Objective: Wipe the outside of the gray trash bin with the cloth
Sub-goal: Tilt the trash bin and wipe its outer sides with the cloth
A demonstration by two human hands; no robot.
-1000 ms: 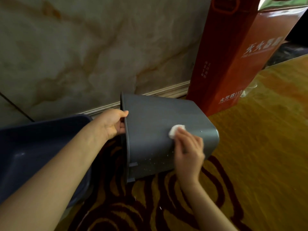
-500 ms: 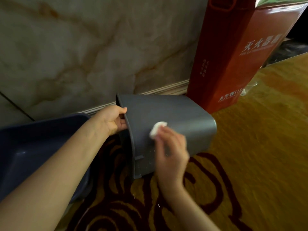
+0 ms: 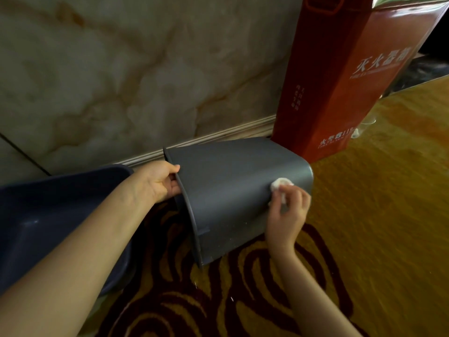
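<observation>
Left hand (image 3: 158,181) gripping gray trash bin (image 3: 226,190) rim, right hand (image 3: 286,210) pressing cloth (image 3: 279,184) near base edge

Single head-worn view, wide-angle, looking forward and down from above the arms. Close range: both forearms enter from the bottom edge. It faces the veined marble wall (image 3: 121,81), where the patterned yellow and maroon carpeted floor (image 3: 364,227) meets it.
</observation>
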